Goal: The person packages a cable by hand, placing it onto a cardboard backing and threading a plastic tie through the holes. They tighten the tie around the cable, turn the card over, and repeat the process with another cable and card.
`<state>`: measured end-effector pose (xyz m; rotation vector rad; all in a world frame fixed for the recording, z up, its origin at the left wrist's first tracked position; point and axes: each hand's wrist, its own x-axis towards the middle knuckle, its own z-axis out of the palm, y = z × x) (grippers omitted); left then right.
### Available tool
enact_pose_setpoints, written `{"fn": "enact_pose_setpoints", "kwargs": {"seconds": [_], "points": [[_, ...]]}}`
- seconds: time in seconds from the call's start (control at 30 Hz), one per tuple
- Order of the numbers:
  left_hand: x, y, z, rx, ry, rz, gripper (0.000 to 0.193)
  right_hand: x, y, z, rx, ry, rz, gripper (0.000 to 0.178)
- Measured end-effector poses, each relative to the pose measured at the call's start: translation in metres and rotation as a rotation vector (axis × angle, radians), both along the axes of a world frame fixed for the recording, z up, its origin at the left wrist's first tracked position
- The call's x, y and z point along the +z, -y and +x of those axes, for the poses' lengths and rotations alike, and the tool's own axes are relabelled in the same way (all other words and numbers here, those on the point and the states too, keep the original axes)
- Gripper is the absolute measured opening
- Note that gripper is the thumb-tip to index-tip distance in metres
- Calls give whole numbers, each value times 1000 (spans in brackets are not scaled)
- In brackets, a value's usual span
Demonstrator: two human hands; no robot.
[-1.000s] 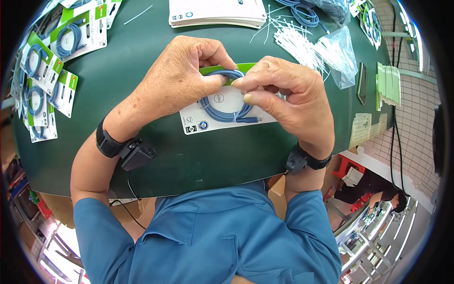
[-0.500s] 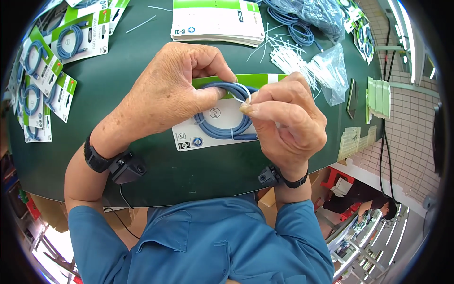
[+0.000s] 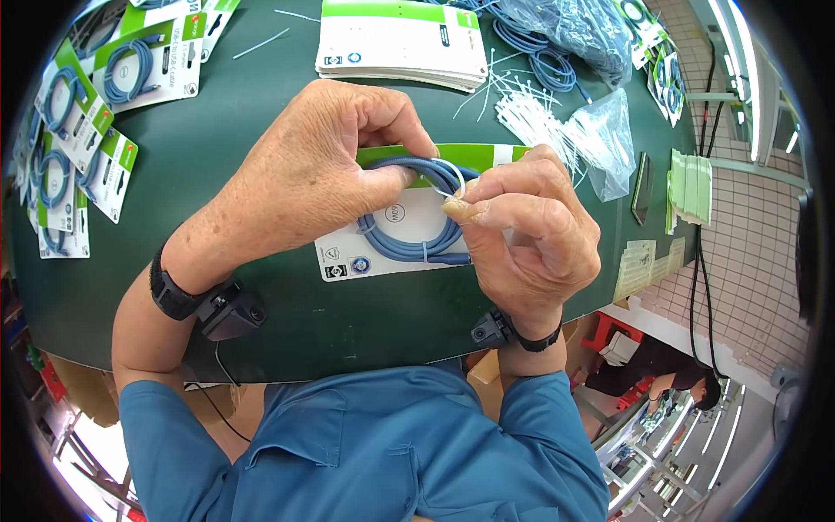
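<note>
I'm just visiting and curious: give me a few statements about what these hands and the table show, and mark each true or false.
1. The left hand presses a coiled blue cable against a white card. True.
2. The right hand pinches a thin white tie at the coil. True.
3. The table is bright red. False: it is dark green.
4. Finished cards with blue cables lie at the person's left. True.
5. The stack of blank cards sits between the hands and the person's body. False: it lies on the far side of the hands.
6. Both wrists are bare. False: each wears a dark band.
</note>
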<state>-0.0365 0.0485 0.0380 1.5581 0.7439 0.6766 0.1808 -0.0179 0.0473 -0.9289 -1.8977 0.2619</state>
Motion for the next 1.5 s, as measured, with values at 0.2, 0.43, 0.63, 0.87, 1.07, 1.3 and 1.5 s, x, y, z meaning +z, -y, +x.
{"fn": "enact_pose_setpoints", "kwargs": {"seconds": [0.2, 0.43, 0.63, 0.87, 1.07, 1.3, 1.5], "points": [[0, 1, 1, 3, -17, -11, 19, -1, -1, -1, 13, 8, 10, 29], [-2, 2, 0, 7, -3, 2, 18, -2, 0, 1, 25, 80, 23, 27], [-4, 2, 0, -4, -2, -15, 16, -5, 0, 2, 33, 90, 15, 27], [-3, 1, 2, -4, 3, 11, 16, -7, -4, -5, 8, 141, 31, 27], [0, -1, 4, -24, -2, -56, 16, -2, -6, -5, -32, 269, 46, 31], [10, -1, 3, -35, -20, -32, 17, 12, -5, -4, -5, 226, -14, 32], [17, 2, 3, -73, -21, -71, 17, 20, 2, -8, -5, 314, 8, 29]]}}
